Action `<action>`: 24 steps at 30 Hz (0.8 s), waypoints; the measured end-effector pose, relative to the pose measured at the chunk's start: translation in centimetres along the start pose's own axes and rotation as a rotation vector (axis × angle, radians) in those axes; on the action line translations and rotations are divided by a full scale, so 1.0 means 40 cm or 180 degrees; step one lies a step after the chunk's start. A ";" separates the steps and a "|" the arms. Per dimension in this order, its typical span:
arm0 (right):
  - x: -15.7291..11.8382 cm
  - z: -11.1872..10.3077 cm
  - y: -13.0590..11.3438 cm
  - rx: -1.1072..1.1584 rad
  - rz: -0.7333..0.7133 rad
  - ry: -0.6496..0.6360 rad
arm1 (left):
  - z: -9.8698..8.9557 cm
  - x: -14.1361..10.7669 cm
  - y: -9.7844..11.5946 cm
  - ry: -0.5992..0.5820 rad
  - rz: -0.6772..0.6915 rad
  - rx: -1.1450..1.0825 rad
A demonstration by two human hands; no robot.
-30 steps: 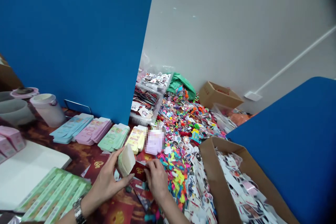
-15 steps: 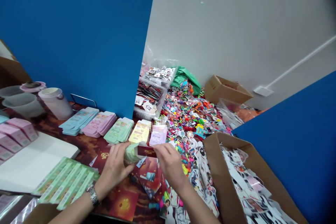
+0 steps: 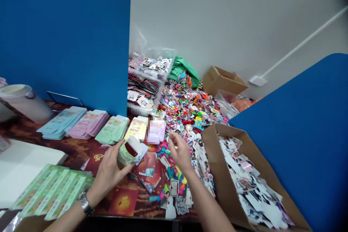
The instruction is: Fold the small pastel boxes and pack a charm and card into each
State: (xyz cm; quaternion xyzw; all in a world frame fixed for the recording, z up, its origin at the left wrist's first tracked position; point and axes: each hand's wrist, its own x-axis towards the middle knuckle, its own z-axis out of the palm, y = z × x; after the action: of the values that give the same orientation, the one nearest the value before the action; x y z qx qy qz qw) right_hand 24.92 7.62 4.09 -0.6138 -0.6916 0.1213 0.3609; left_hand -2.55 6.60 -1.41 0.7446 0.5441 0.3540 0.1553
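Fingers of the left hand point(image 3: 110, 165) grip the green box point(image 3: 125, 156) — best gently, uncrushed; right hand point(image 3: 179, 153) seems empty, loosely parted.

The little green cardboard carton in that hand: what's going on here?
A person's left hand holds a small green cardboard carton, with a dark red piece showing in its open end. The right hand hovers apart from it, loosely curled, nothing visibly held, near small bright multicoloured pieces. Flat stacks of pastel cardboard cartons lie in a row beyond; slim green boxes lie at left.
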 end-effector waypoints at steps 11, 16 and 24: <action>0.063 0.067 0.186 -0.0964 0.1258 -0.0784 | 0.017 -0.003 0.043 -0.0149 0.0212 -0.0139; 0.057 -0.011 0.150 -0.0204 0.1060 -0.0668 | 0.025 -0.006 0.032 -0.0241 0.0085 -0.0179; 0.011 0.019 -0.060 0.2224 0.0748 -0.0066 | 0.111 -0.009 0.108 -0.0450 -0.0134 -0.0578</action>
State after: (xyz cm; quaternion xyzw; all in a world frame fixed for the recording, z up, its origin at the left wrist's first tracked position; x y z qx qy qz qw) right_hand 22.59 7.71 5.16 -0.5275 -0.5368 0.3970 0.5253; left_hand 3.50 5.38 -2.01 0.7391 0.5130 0.3451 0.2675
